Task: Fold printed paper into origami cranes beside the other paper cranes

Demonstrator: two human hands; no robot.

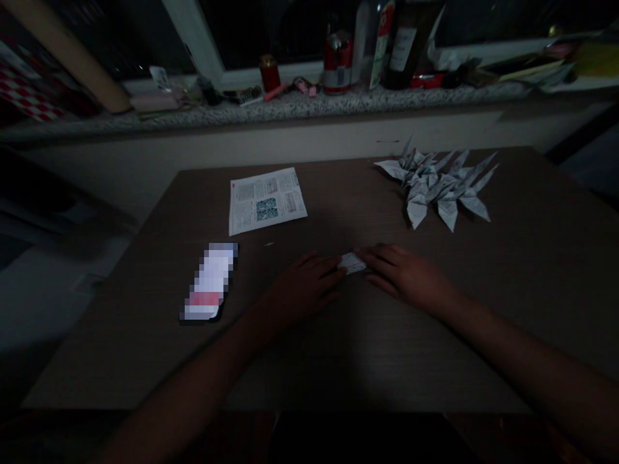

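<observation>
A small folded piece of white paper [351,263] lies on the brown table [338,361] between my two hands. My left hand [304,285] rests palm down with its fingertips pressed on the paper's left end. My right hand [401,274] lies on the paper's right end, fingers bent and pressing it to the table. The room is dim, so the fold lines are hard to make out.
A heap of several folded paper cranes [442,183] sits at the back right. A printed sheet [265,201] lies at the back left, a phone [210,281] beside it. Cans [337,61] and bottles [403,42] crowd the stone windowsill [290,106] behind.
</observation>
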